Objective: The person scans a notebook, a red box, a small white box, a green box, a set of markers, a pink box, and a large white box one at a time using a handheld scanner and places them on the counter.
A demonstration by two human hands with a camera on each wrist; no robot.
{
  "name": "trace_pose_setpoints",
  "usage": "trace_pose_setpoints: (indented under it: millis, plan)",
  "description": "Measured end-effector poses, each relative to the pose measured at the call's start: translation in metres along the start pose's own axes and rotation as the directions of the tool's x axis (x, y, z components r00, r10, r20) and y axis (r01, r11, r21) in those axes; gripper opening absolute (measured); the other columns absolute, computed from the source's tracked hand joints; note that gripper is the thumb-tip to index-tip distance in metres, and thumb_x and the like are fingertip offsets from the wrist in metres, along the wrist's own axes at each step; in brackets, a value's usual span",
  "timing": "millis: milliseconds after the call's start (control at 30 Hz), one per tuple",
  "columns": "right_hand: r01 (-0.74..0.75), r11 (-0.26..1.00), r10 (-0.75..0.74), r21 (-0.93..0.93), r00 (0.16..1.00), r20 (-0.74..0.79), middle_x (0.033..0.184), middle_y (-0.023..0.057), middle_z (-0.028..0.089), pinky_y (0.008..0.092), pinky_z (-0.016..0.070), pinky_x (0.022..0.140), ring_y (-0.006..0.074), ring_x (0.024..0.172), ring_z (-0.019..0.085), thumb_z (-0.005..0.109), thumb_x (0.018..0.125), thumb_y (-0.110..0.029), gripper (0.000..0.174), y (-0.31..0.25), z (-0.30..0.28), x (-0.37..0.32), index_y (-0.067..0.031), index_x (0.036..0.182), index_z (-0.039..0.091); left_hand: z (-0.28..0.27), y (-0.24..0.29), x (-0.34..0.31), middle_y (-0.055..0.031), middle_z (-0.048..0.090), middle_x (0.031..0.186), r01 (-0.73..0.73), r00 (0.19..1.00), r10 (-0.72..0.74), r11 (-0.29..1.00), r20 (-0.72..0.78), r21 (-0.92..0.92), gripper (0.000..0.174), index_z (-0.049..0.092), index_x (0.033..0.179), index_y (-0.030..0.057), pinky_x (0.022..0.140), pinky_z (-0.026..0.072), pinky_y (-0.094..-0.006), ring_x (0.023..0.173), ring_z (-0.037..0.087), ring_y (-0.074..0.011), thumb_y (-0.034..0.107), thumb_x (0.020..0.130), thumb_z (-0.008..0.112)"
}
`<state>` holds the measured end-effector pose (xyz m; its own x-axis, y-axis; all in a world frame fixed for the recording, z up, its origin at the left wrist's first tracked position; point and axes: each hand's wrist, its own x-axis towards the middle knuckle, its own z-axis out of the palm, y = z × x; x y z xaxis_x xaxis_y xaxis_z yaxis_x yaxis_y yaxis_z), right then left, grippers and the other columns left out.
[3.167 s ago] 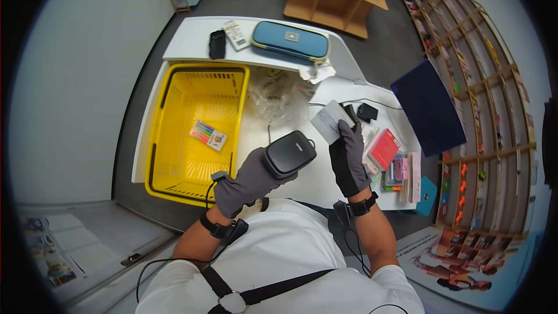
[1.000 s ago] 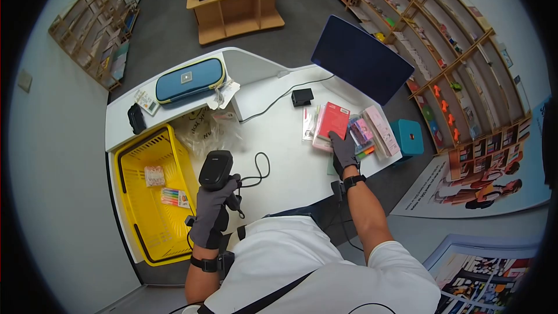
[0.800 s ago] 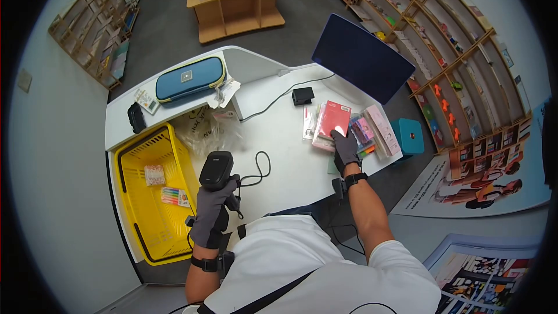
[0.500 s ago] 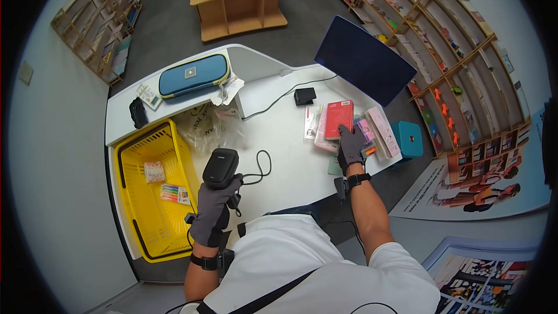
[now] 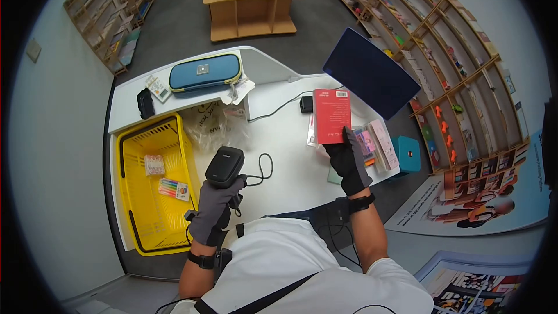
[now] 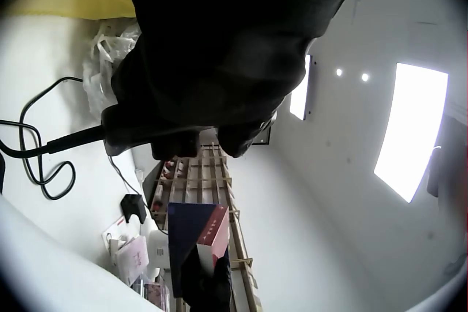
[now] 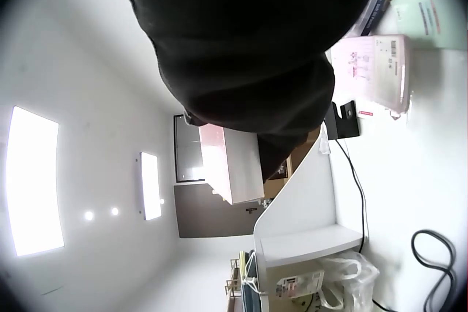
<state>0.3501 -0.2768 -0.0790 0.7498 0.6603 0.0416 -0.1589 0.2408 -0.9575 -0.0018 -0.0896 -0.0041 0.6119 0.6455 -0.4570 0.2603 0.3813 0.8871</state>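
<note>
My gloved left hand [image 5: 216, 209] grips a black handheld barcode scanner [image 5: 225, 167] by its handle, its head tilted up beside the yellow basket. In the left wrist view the glove [image 6: 219, 56] fills the top, with the scanner's cable [image 6: 73, 140] running out below it. My gloved right hand [image 5: 351, 163] holds a thick red book [image 5: 332, 113] up over the counter, thumb on its lower edge. A barcode shows at the book's top right corner. Pale page edges of the book [image 7: 232, 162] appear in the right wrist view, the fingers behind it mostly hidden.
A yellow basket [image 5: 152, 221] at left holds a pen pack [image 5: 174, 189] and a pinkish-white pack [image 5: 154, 164]. Behind lie a plastic bag [image 5: 216, 128] and a blue pencil case [image 5: 206, 73]. At right are stationery packs [image 5: 382, 145], a monitor [image 5: 372, 72] and a teal box [image 5: 407, 154].
The pale pack earlier in my right hand is gone from it, and a similar one lies in the basket. My right hand has since lifted the red book off the pile. The left keeps the scanner.
</note>
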Motion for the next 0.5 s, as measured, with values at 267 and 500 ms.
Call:
trace_pose_setpoints:
  millis: [267,500]
  plan:
    - [-0.282,0.919,0.296,0.276,0.955,-0.01,0.143,0.0143,0.066,0.039,0.0525,0.114,0.0262,0.134,0.064,0.071,0.09,0.013,0.04,-0.046,0.058,-0.014,-0.0068,0.124,0.068,-0.001,-0.003,-0.005,-0.0074,0.077,0.095,-0.078,0.996,0.072,0.992,-0.053,-0.102,0.031,0.076,0.122,-0.0002,0.062,0.0544,-0.0292,0.065,0.066,-0.0113,0.014,0.095,0.081]
    - [0.396,0.885,-0.265,-0.244,0.86,0.435,0.158,0.0198,0.057,0.0453,0.0469,0.121,0.0335,0.152,0.051,0.074,0.072,0.02,0.051,-0.059,0.084,-0.017,-0.0105,0.113,0.074,-0.005,0.004,-0.014,-0.0082,0.078,0.098,-0.054,0.998,0.046,0.98,-0.046,-0.191,0.034,0.074,0.125,0.0005,0.066,0.0582,-0.0308,0.078,0.071,-0.0144,0.014,0.095,0.081]
